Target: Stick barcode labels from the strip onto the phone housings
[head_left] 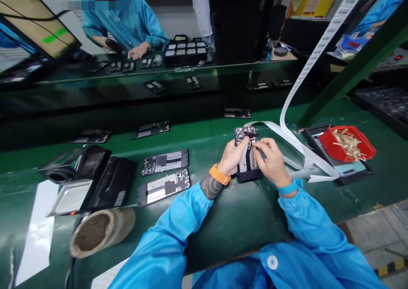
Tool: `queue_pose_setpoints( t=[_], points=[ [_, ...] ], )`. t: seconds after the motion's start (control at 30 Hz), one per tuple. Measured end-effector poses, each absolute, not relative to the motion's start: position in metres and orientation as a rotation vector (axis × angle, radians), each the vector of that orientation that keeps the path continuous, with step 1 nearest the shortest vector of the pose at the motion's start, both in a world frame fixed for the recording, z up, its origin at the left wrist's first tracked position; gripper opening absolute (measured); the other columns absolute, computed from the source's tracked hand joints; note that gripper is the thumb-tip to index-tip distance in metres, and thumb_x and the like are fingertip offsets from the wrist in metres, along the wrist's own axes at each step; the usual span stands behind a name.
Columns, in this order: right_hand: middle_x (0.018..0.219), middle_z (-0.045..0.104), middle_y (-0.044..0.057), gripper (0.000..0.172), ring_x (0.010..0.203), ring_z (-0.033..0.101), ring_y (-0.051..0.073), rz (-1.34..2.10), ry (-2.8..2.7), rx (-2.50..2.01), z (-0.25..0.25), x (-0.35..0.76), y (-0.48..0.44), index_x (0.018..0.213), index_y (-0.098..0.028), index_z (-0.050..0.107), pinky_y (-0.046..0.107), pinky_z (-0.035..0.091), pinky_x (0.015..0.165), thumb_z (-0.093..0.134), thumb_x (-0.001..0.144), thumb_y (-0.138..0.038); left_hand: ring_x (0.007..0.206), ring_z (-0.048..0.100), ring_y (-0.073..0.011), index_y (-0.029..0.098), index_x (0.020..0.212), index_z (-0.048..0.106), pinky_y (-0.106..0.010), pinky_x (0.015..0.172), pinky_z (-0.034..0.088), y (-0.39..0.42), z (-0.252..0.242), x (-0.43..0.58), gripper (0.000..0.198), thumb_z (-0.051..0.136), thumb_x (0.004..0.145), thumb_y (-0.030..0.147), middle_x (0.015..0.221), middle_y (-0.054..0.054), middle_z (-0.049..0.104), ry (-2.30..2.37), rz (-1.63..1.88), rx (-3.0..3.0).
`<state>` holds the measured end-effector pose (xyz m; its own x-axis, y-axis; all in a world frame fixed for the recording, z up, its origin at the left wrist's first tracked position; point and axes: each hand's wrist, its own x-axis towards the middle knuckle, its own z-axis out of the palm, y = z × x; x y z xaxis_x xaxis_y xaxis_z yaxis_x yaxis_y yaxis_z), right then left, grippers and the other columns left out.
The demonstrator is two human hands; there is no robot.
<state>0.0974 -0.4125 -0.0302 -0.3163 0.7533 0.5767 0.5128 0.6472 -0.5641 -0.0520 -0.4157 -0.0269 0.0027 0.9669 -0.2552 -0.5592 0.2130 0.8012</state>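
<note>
An opened phone (247, 163), its circuit board at the top and a black flex strip down its middle, is held tilted over the green bench. My left hand (233, 156) grips its left edge, with the thumb across the upper board. At the phone's right edge, my right hand (271, 159) has its thumb and index finger pinched together; whatever they hold is too small to make out. Two more opened phones lie to the left: an upper phone (165, 162) and a lower phone (164, 188).
A red tray (366, 146) of pale small pieces sits at right, beside a long white label strip (314, 161). At left are a black device (110, 180) and a cardboard roll (123, 225). More opened phones rest on the conveyor behind. Across it, a co-worker's hand (139, 51) is visible.
</note>
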Motion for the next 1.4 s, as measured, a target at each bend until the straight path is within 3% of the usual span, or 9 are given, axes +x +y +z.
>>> queue_pose_setpoints(
  t=[0.2, 0.37, 0.57, 0.7, 0.8, 0.9, 1.03, 1.23, 1.4],
  points=[
    [0.097, 0.060, 0.007, 0.010, 0.078, 0.061, 0.019, 0.442, -1.995, -1.031, -0.020, 0.105, -0.413, 0.095, -0.021, 0.064, 0.035, 0.055, 0.073, 0.055, 0.094, -0.018, 0.089, 0.072, -0.0238, 0.014, 0.113, 0.062, -0.034, 0.078, 0.057, -0.423, -0.014, -0.052, 0.074, 0.087, 0.064, 0.062, 0.098, -0.009, 0.074, 0.760, 1.211, 0.596],
    [0.093, 0.060, 0.006, 0.007, 0.083, 0.060, 0.021, 0.541, -2.097, -1.019, -0.014, 0.115, -0.408, 0.089, -0.020, 0.062, 0.035, 0.053, 0.075, 0.057, 0.091, -0.016, 0.090, 0.072, -0.0258, 0.013, 0.121, 0.063, -0.035, 0.078, 0.058, -0.427, -0.012, -0.053, 0.083, 0.084, 0.063, 0.068, 0.097, -0.010, 0.074, 0.676, 1.090, 0.621],
    [0.098, 0.058, 0.008, 0.009, 0.096, 0.057, 0.025, 0.526, -2.216, -1.025, -0.015, 0.115, -0.405, 0.089, -0.020, 0.060, 0.041, 0.051, 0.086, 0.053, 0.095, -0.019, 0.076, 0.072, -0.0227, 0.013, 0.115, 0.067, -0.035, 0.071, 0.060, -0.428, -0.012, -0.051, 0.077, 0.061, 0.078, 0.080, 0.089, -0.010, 0.074, 0.742, 0.973, 0.601],
    [0.098, 0.057, 0.011, 0.013, 0.097, 0.054, 0.028, 0.456, -2.301, -1.029, -0.003, 0.116, -0.412, 0.086, -0.021, 0.056, 0.047, 0.049, 0.089, 0.049, 0.097, -0.019, 0.076, 0.072, -0.0236, 0.013, 0.106, 0.070, -0.033, 0.068, 0.059, -0.423, -0.013, -0.055, 0.081, 0.048, 0.080, 0.087, 0.084, -0.011, 0.073, 0.803, 1.019, 0.499],
    [0.097, 0.060, 0.008, 0.014, 0.097, 0.058, 0.025, 0.713, -2.322, -0.804, 0.013, 0.121, -0.423, 0.086, -0.022, 0.054, 0.043, 0.050, 0.089, 0.049, 0.099, -0.020, 0.081, 0.072, -0.0268, 0.014, 0.101, 0.070, -0.035, 0.068, 0.059, -0.415, -0.012, -0.063, 0.092, 0.033, 0.078, 0.094, 0.086, -0.014, 0.074, 0.780, 1.088, 0.377],
    [0.094, 0.065, 0.005, 0.012, 0.089, 0.064, 0.020, 0.911, -2.107, -0.732, 0.018, 0.118, -0.431, 0.086, -0.023, 0.051, 0.035, 0.054, 0.079, 0.051, 0.097, -0.021, 0.082, 0.072, -0.0293, 0.013, 0.098, 0.071, -0.038, 0.067, 0.059, -0.412, -0.010, -0.069, 0.097, 0.022, 0.079, 0.095, 0.083, -0.015, 0.073, 0.793, 1.116, 0.341],
    [0.078, 0.064, 0.002, 0.009, 0.070, 0.061, 0.017, 0.617, -1.981, -0.924, 0.001, 0.095, -0.433, 0.083, -0.023, 0.054, 0.030, 0.051, 0.067, 0.054, 0.089, -0.017, 0.082, 0.072, -0.0273, 0.014, 0.100, 0.071, -0.034, 0.068, 0.058, -0.421, -0.007, -0.059, 0.089, 0.028, 0.085, 0.090, 0.080, -0.012, 0.073, 0.817, 1.090, 0.446],
    [0.095, 0.069, 0.007, 0.018, 0.088, 0.066, 0.022, 0.474, -2.045, -0.911, -0.012, 0.080, -0.432, 0.105, -0.022, 0.065, 0.035, 0.054, 0.080, 0.050, 0.096, -0.016, 0.086, 0.070, -0.0248, 0.014, 0.105, 0.072, -0.032, 0.073, 0.057, -0.433, -0.001, -0.043, 0.084, 0.033, 0.087, 0.086, 0.082, -0.009, 0.072, 0.784, 1.096, 0.519],
    [0.096, 0.070, 0.006, 0.015, 0.089, 0.066, 0.022, 0.537, -2.013, -0.861, -0.006, 0.084, -0.434, 0.098, -0.022, 0.067, 0.035, 0.053, 0.081, 0.053, 0.095, -0.016, 0.091, 0.070, -0.0256, 0.014, 0.103, 0.073, -0.032, 0.075, 0.057, -0.432, 0.000, -0.046, 0.082, 0.038, 0.086, 0.086, 0.084, -0.009, 0.073, 0.786, 1.080, 0.543]
  ],
)
